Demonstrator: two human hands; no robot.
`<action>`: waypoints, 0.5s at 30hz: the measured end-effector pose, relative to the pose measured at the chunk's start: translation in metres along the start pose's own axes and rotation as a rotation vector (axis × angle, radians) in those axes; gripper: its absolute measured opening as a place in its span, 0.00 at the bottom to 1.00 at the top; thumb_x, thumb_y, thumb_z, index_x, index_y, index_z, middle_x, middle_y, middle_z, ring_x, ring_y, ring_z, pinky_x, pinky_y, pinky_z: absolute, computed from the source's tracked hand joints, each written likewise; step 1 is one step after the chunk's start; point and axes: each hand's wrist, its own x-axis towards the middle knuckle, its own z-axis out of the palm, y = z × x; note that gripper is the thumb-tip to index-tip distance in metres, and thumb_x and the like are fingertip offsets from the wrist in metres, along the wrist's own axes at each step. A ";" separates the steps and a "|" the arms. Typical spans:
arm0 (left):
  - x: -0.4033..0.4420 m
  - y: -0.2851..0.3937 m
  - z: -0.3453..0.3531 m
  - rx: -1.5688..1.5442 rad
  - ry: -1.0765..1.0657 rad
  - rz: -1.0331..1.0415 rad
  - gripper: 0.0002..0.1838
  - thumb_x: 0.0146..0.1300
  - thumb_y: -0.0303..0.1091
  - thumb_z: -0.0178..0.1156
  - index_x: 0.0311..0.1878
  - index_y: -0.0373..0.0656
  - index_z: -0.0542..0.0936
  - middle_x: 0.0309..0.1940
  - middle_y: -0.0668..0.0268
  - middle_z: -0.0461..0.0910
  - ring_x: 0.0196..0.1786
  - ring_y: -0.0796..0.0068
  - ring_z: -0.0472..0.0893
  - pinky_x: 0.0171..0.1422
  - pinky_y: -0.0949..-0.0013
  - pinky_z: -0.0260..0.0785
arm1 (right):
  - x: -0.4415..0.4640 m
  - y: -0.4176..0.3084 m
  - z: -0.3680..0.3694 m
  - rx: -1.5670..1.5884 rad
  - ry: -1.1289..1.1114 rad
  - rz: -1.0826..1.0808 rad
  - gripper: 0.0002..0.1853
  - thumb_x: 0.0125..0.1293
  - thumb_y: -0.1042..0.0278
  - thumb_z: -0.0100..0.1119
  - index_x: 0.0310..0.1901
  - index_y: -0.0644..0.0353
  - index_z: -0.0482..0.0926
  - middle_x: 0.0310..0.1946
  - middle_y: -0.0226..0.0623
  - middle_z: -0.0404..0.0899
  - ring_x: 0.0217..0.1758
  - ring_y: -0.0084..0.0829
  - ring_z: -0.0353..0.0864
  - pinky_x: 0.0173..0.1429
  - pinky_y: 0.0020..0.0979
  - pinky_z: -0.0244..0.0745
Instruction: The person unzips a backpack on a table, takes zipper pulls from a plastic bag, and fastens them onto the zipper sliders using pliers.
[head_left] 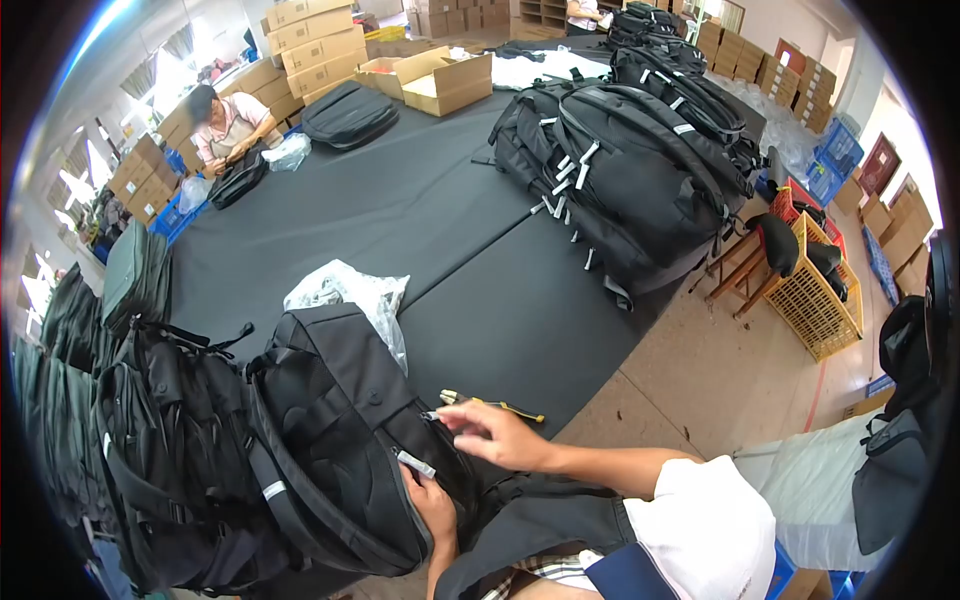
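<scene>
A black backpack (340,420) lies at the table's near edge, in front of me. My left hand (432,508) grips its side edge, the fingertips beside a white-wrapped zipper pull (416,464). Just above, my right hand (500,438) hovers over the bag's side with fingers stretched and apart. Its fingertips are close to a second pale zipper pull (430,415); whether they touch it I cannot tell. Behind that hand lies a yellow-handled tool (520,411), partly hidden. A crumpled clear plastic bag (350,288) rests against the backpack's far end.
More black backpacks (180,450) are packed along the left. A large pile of backpacks (640,170) covers the table's right side. Across the black-covered table (330,220) a person (235,130) handles a dark bag. Open cartons (445,82) stand behind; a yellow crate (815,290) sits right.
</scene>
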 end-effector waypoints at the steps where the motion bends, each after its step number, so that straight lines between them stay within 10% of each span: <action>1: -0.001 -0.010 0.001 -0.021 0.015 0.014 0.20 0.65 0.24 0.43 0.60 0.26 0.62 0.58 0.45 0.66 0.62 0.52 0.65 0.67 0.65 0.51 | 0.005 -0.027 -0.006 0.013 0.055 -0.104 0.21 0.57 0.79 0.56 0.55 0.63 0.70 0.47 0.41 0.73 0.50 0.32 0.75 0.53 0.28 0.71; 7: -0.006 -0.008 -0.004 -0.097 0.014 -0.006 0.21 0.66 0.25 0.43 0.61 0.26 0.61 0.59 0.47 0.66 0.62 0.55 0.65 0.67 0.66 0.50 | -0.001 -0.178 -0.022 -0.425 0.613 -1.265 0.12 0.53 0.83 0.58 0.40 0.59 0.79 0.39 0.39 0.79 0.39 0.32 0.78 0.41 0.31 0.76; 12: -0.006 -0.009 -0.007 -0.135 -0.003 -0.037 0.22 0.66 0.24 0.43 0.62 0.27 0.60 0.60 0.49 0.65 0.63 0.58 0.64 0.68 0.68 0.50 | -0.020 -0.236 0.032 -0.292 0.950 -1.183 0.18 0.67 0.54 0.45 0.54 0.52 0.72 0.45 0.21 0.74 0.45 0.29 0.74 0.47 0.40 0.73; 15: -0.009 -0.014 -0.006 -0.222 0.023 -0.050 0.22 0.66 0.24 0.43 0.62 0.26 0.60 0.60 0.49 0.64 0.63 0.59 0.64 0.68 0.68 0.49 | -0.038 -0.223 0.026 -0.332 0.737 -1.125 0.22 0.66 0.44 0.40 0.56 0.44 0.70 0.48 0.17 0.73 0.51 0.26 0.70 0.56 0.44 0.64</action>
